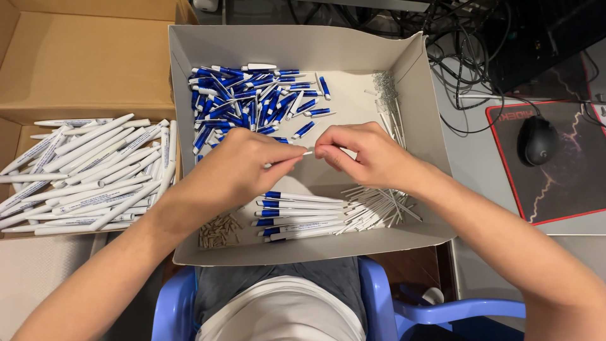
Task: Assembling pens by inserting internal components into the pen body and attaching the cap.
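Observation:
My left hand (243, 165) grips a white pen barrel (291, 160) over the middle of a shallow white cardboard tray (303, 47). My right hand (361, 153) meets it at the barrel's tip, fingers pinched on a small part too small to make out. Under my hands lie a few finished blue-and-white pens (297, 215) in a row. A heap of blue pen parts (252, 101) fills the tray's far left. Thin white refills (379, 211) lie at the near right, and small beige tips (219, 232) at the near left.
A brown cardboard box (76, 63) on the left holds many white pen barrels (88, 173). Small metal springs (383, 83) sit in the tray's far right. To the right are a black mouse (537, 140) on a dark red-edged pad (568, 189) and tangled cables (461, 57). A blue chair (379, 309) is below.

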